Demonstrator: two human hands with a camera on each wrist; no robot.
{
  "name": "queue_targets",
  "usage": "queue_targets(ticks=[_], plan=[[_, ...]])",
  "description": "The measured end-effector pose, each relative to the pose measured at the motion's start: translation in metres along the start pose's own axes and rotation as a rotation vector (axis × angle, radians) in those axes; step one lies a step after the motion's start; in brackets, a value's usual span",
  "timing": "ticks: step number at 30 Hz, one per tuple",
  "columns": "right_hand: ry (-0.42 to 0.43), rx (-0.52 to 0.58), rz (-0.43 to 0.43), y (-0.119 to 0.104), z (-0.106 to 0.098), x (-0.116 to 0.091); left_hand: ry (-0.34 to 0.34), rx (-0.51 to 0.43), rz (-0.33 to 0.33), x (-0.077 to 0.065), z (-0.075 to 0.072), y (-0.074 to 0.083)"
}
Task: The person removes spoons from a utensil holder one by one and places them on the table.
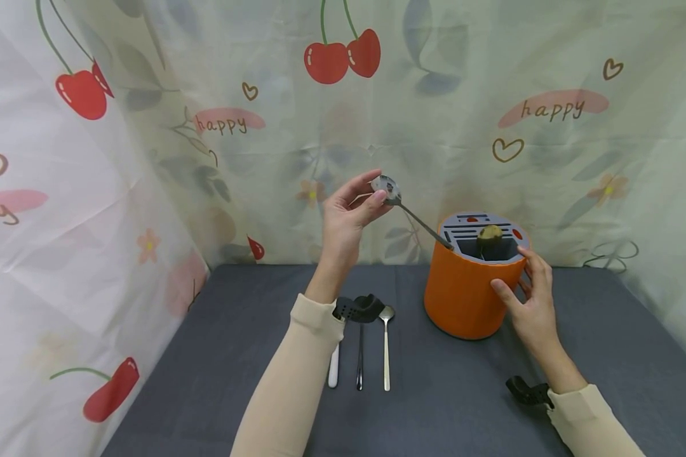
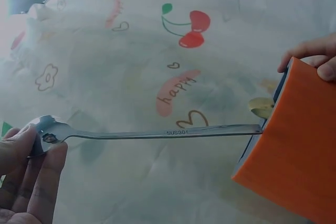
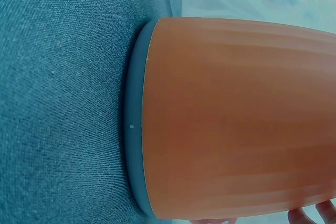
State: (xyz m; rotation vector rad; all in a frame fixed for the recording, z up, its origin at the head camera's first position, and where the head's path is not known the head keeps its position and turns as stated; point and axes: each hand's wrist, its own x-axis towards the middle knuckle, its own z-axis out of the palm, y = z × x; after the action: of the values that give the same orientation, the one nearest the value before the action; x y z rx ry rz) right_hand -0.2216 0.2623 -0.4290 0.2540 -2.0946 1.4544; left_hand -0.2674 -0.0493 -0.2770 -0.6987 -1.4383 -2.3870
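My left hand point(image 1: 349, 212) pinches a silver spoon point(image 2: 126, 134) by its bowl, between thumb and fingers. The spoon slants down to the right, and its handle end meets the left rim of an orange utensil holder point(image 1: 469, 295). With thumb and fingers my right hand point(image 1: 534, 304) grips the holder's right side near the top. The holder's grey slotted top point(image 1: 451, 238) has narrow slots and a larger opening. From that opening a gold spoon point(image 1: 490, 233) stands bowl up. In the right wrist view the holder's wall fills most of the frame, its base on the cloth.
On the dark table cloth point(image 1: 423, 406), left of the holder, lie a gold-handled spoon point(image 1: 386, 355), a dark-handled utensil point(image 1: 360, 362) and a white-handled utensil point(image 1: 334, 368). My left wrist strap hides their upper parts. A cherry-patterned curtain point(image 1: 434, 139) hangs behind and at the left.
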Motion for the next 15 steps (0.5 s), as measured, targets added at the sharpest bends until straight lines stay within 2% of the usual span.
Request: queue_targets(ticks=[7, 15], plan=[[-0.007, 0.003, 0.014, 0.001, 0.000, 0.000, 0.039, 0.013, -0.021, -0.004, -0.013, 0.002], [-0.008, -0.004, 0.027, 0.000, 0.000, 0.000, 0.043, 0.042, -0.053, -0.011, -0.029, -0.003]])
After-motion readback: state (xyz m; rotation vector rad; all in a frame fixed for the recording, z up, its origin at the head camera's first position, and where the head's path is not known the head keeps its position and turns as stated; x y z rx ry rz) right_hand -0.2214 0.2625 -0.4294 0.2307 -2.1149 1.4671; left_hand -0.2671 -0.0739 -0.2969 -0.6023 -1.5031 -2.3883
